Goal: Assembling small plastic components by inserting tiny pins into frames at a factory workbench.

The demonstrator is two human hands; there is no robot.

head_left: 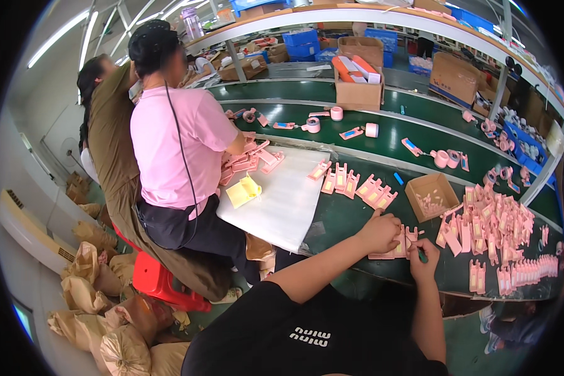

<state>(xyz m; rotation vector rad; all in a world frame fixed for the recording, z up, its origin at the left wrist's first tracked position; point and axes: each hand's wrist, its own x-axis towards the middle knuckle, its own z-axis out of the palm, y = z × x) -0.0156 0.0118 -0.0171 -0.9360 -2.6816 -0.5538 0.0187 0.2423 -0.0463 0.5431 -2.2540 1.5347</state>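
Note:
My left hand reaches over a short row of pink plastic parts at the edge of the green bench, its fingers curled closed at their upper ends. What these fingers pinch, if anything, is hidden. My right hand is closed round a small tool with a green handle, whose thin tip points toward the same parts. Beyond my hands is an open cardboard box with small pink pieces in it. Farther left stands a group of similar pink parts, laid side by side.
A big pile of pink parts lies to my right, with a neat row before it. White sheeting covers the bench at left, beside a co-worker in a pink shirt. Pink round assemblies lie on the green belt behind.

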